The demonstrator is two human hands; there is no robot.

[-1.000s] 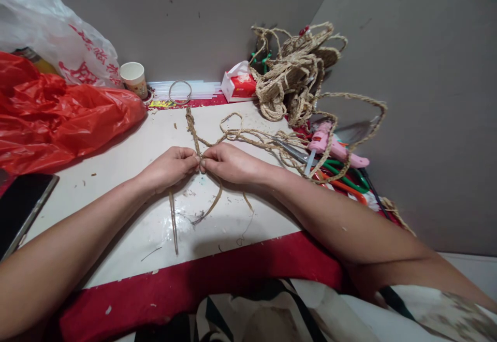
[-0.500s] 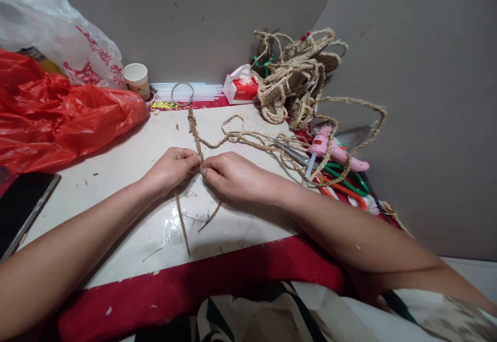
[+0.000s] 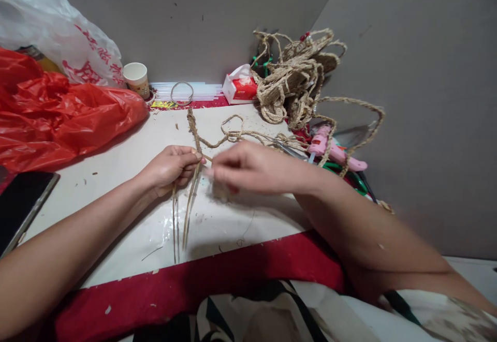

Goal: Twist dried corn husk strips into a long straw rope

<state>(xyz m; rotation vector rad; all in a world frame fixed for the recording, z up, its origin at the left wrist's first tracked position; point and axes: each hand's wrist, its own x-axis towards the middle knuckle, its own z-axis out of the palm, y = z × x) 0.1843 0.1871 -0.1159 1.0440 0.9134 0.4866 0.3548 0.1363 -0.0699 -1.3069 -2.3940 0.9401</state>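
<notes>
My left hand [image 3: 180, 167] pinches the lower end of a tan braided straw cord [image 3: 193, 129] between thumb and fingers, above the white work surface. Several loose strands [image 3: 189, 205] hang down from below that grip. On its other side my right hand [image 3: 252, 168] is curled and blurred by motion, its fingers closed. One short stretch of straw strand [image 3: 207, 157] runs from the pinch to the right fingers, which hold it. A thinner length of braided rope [image 3: 225, 137] trails from the cord to the right, partly behind my right hand.
A heap of braided rope [image 3: 295, 80] stands at the back right beside a red-and-white tissue pack [image 3: 240, 86]. Near it lie a pink glue gun [image 3: 337, 150] and green-handled scissors [image 3: 355, 181]. Leftward are a paper cup [image 3: 136, 79], red plastic bag [image 3: 70, 114] and phone [image 3: 25, 205].
My right hand has drawn away from the left to the right and up, pulling a strand out sideways. The hanging strands have shifted; my left hand stays on the cord.
</notes>
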